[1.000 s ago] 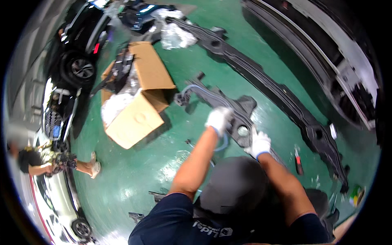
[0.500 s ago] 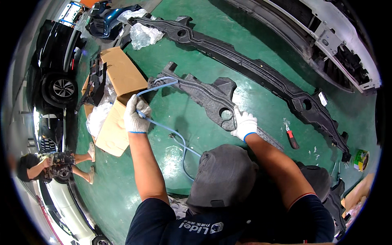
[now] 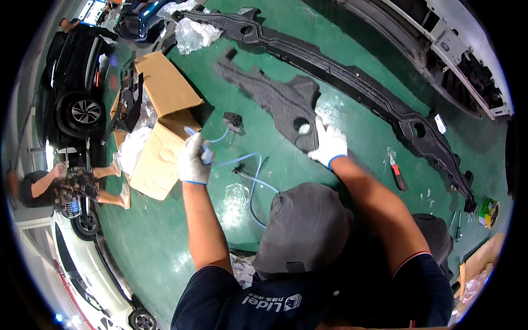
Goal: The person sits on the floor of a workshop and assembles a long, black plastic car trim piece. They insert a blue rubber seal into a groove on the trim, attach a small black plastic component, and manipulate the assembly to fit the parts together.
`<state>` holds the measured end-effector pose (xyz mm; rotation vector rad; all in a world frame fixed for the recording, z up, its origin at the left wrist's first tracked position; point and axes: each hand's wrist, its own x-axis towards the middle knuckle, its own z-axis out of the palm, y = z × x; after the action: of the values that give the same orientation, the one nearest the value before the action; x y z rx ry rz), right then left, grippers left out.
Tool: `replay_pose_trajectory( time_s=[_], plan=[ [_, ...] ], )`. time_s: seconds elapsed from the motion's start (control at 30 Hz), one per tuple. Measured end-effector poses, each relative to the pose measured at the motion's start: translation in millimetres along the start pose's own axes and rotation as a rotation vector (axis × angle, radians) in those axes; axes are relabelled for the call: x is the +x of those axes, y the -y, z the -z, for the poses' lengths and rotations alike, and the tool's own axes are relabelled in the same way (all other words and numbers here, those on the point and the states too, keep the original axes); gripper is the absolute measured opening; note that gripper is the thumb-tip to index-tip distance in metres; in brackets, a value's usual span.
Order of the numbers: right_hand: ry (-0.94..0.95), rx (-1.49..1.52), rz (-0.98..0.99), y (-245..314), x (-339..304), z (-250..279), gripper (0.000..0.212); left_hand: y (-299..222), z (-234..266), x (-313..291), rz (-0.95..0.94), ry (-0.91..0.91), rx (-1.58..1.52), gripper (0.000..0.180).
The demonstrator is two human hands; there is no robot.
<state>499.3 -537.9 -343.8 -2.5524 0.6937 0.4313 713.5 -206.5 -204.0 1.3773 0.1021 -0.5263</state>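
Box point(image 3: 165, 80), open and stuffed with plastic wrap point(image 3: 135, 151), stands leftmost of the things near the work. Just to its right, in front of a flap, the gloved left hand point(image 3: 195, 159) closes its fingers round a blue tube point(image 3: 256, 180). That tube looks light, smooth and bendy, apt to spring into loops; a pinch close to the bend wanted should steer it best, and the knit glove probably helps against slipping. A dark plug point(image 3: 232, 120) sits on one end of it, near the box, and would make the better handle there than a tug on the tube.

In the middle, over the green floor point(image 3: 154, 239), is the dark grey panel point(image 3: 286, 102), slanting from upper left to lower right; whether it lies flat or is partly raised, I cannot tell. It seems a moulded foam-like piece: light for its length, fairly stiff, liable to crack at its narrow far end. The broad part round the hole looks the soundest place to hold. There the gloved right hand point(image 3: 330, 144) grips the lower end, one finger along the edge; how the rest curl beneath is hidden.

Farther right run a long panel point(image 3: 335, 71) and, apart from it, a red-and-black tool point(image 3: 397, 175).
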Motion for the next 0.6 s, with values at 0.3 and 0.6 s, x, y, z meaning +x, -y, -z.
replay_pose_trajectory(
  time_s=[0.3, 0.6],
  plan=[
    [-0.047, 0.156, 0.041, -25.0, 4.0, -2.0, 0.114, 99.7, 17.8, -3.1, 0.208, -0.079, -0.072, 0.037],
    [-0.144, 0.237, 0.055, -31.6, 8.0, -20.7, 0.099, 234.6, 100.0, 26.6, 0.471, -0.542, 0.507, 0.04]
  ],
)
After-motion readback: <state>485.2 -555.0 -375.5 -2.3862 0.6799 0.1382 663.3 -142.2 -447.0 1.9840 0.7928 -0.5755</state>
